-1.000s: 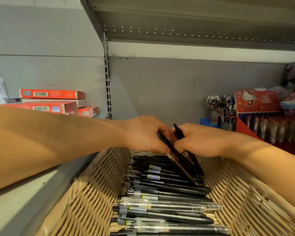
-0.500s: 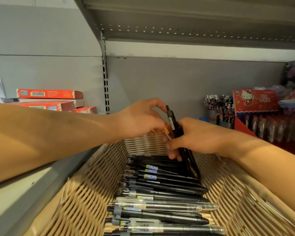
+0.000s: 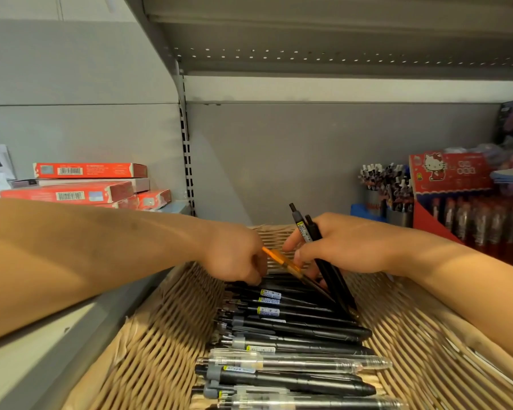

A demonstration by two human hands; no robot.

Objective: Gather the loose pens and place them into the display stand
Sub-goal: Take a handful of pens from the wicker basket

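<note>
A wicker basket [image 3: 148, 344] on the shelf holds a row of several black and clear pens [image 3: 285, 344] lying crosswise. At the far end of the row, my right hand [image 3: 347, 247] grips a small bunch of black pens [image 3: 332, 279], tilted with their clicker ends up and their tips down among the row. My left hand [image 3: 234, 255] is curled over the far pens and pinches one end of an orange pen [image 3: 282, 261], which slants down to the right toward the bunch.
Red flat boxes [image 3: 86, 184] are stacked on the shelf to the left. At the right stand cups of pens [image 3: 385, 187] and a red cartoon-cat display box [image 3: 450, 173] with more pens. A grey shelf [image 3: 338, 39] overhangs above.
My left hand has dropped from the raised pen top to the row and now pinches the orange pen. My right hand's bunch stays upright, shifted slightly right.
</note>
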